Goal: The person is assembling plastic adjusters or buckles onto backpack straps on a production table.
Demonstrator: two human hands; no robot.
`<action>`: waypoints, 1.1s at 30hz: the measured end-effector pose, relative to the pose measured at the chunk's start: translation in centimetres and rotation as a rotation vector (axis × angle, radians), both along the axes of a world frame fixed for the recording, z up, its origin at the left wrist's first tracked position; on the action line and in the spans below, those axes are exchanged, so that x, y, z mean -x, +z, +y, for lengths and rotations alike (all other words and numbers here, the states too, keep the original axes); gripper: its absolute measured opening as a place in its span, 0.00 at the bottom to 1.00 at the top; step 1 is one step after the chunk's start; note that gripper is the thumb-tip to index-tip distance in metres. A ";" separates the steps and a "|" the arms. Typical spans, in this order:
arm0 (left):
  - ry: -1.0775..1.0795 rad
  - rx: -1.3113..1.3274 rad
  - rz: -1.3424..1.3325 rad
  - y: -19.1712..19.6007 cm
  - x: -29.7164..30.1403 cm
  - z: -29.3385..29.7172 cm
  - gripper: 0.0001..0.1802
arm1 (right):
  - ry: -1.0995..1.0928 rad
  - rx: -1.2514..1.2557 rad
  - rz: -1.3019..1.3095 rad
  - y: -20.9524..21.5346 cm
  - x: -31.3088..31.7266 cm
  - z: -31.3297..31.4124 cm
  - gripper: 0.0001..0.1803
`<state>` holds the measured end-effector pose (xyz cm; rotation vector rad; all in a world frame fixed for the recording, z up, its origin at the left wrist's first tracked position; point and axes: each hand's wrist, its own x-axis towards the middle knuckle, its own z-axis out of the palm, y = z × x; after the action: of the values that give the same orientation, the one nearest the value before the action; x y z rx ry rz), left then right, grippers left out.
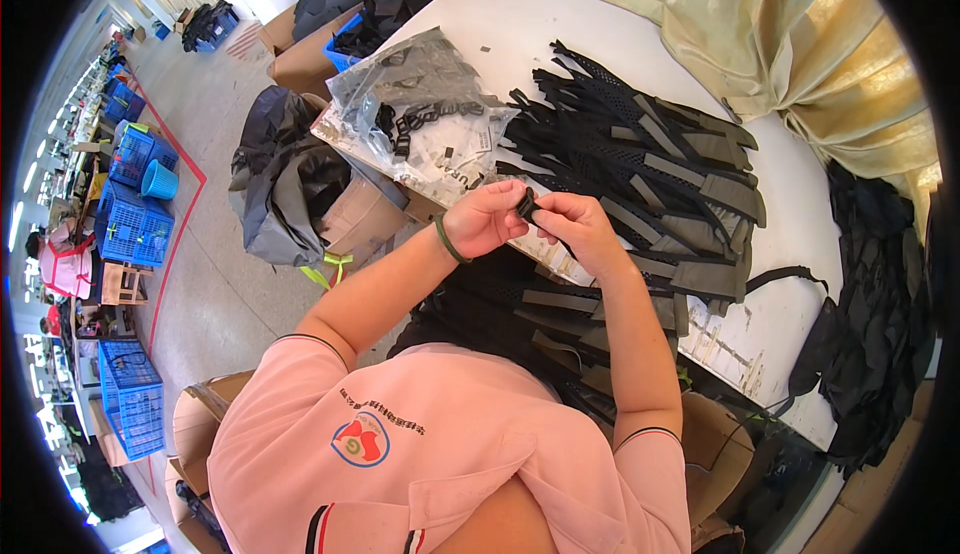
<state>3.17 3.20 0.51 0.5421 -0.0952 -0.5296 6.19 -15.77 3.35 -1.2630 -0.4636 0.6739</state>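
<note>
Over the table's near edge, my two hands meet at a small black plastic buckle. My left hand, with a dark cord on its wrist, pinches the buckle between thumb and fingers. Close against it, my right hand is closed on a black strap at the buckle; its fingers partly hide how the strap runs through. Just beyond lies a heap of black and grey webbing straps with mesh parts. More dark straps hang over my lap. A clear plastic bag with black buckles lies left of the heap.
The white table has a worn, chipped edge. To its left stands a carton lined with a black bag. Black pieces hang at the right edge, and gold curtains border the far side. Blue crates stand across the aisle.
</note>
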 end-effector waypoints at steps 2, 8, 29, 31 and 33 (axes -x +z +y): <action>0.024 -0.070 0.007 0.3 0.1 0.0 0.09 | -0.007 0.120 -0.046 0.5 0.0 -0.1 0.07; 0.081 -0.134 0.061 -0.2 -0.1 0.2 0.05 | -0.155 0.324 -0.618 2.0 1.0 0.1 0.07; 0.148 -0.165 0.081 1.4 0.2 -1.6 0.04 | -0.535 0.344 -1.054 1.1 1.7 0.7 0.05; 0.231 -0.343 0.000 1.5 0.4 -1.9 0.03 | -0.604 0.364 -1.104 1.5 2.0 0.9 0.06; 0.293 -0.418 -0.082 1.7 0.5 -2.5 0.02 | -0.671 0.383 -1.153 1.5 2.5 1.0 0.06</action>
<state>2.68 0.71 2.21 0.9687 0.0190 -0.2382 3.72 -14.77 4.85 -1.9781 -0.7894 -0.6404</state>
